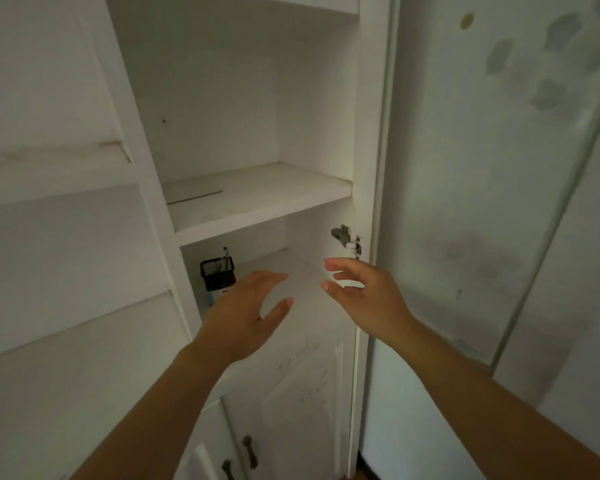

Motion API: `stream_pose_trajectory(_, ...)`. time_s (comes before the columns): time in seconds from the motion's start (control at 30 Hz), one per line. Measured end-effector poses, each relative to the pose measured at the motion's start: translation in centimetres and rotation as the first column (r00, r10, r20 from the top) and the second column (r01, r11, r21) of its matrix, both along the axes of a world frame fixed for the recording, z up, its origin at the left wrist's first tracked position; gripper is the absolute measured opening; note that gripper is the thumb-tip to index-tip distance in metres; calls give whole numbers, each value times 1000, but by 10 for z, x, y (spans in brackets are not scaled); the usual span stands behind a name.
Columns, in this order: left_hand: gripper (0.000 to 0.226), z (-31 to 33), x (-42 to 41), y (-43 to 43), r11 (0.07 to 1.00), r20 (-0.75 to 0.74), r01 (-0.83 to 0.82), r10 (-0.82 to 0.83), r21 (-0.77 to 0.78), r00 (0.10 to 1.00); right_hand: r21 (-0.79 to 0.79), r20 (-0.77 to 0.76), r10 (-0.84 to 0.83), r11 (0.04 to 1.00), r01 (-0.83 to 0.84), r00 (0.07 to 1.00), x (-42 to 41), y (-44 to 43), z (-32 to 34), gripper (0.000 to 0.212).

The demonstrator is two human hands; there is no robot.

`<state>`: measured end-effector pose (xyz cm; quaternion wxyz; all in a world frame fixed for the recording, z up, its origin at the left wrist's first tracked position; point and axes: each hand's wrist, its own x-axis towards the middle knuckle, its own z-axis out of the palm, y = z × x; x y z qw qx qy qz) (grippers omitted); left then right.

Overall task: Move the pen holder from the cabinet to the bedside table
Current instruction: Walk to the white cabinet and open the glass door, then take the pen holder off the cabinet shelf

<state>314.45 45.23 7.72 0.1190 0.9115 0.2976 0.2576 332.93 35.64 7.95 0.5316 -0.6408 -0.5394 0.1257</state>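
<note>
A black mesh pen holder [218,274] with pens sticking up stands at the left of the lower open shelf of the white cabinet [264,220]. My left hand [246,313] is raised in front of that shelf, fingers spread, just right of and in front of the holder, covering its lower right corner. My right hand [364,299] hovers at the shelf's right side, fingers apart and slightly curled, holding nothing. Neither hand touches the holder.
The upper shelf carries a flat grey sheet [193,192]. A metal hinge [347,239] sits on the cabinet's right inner wall above my right hand. Closed lower doors with dark handles [250,452] lie below. A pale wall panel [482,168] stands to the right.
</note>
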Motion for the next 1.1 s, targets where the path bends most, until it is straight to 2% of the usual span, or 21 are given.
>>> stream_pose_trajectory(0.33, 70, -47, -10, 53, 997, -98, -72, 70, -17, 993, -67, -37, -7, 998, 4, 999, -6, 65, -48, 32)
stream_pose_trajectory(0.47, 52, -61, -4, 62, 989, -111, -129, 120, -77, 986, -84, -41, 55, 995, -58, 998, -8, 92, -59, 35)
stream_pose_trajectory(0.6, 53, -70, 4, 69, 973, -114, -206, 193, -109, 975, -94, -55, 142, 985, -146, 988, -4, 121, -68, 35)
stream_pose_trajectory(0.87, 50, -94, 23, 80, 881, -148, -435, 412, -187, 899, -133, -73, 337, 930, -344, 939, 26, 165, -89, 36)
stream_pose_trajectory(1.1, 50, -106, 39, 88, 809, -149, -539, 518, -236, 842, -154, -83, 418, 891, -426, 905, 61, 178, -107, 34)
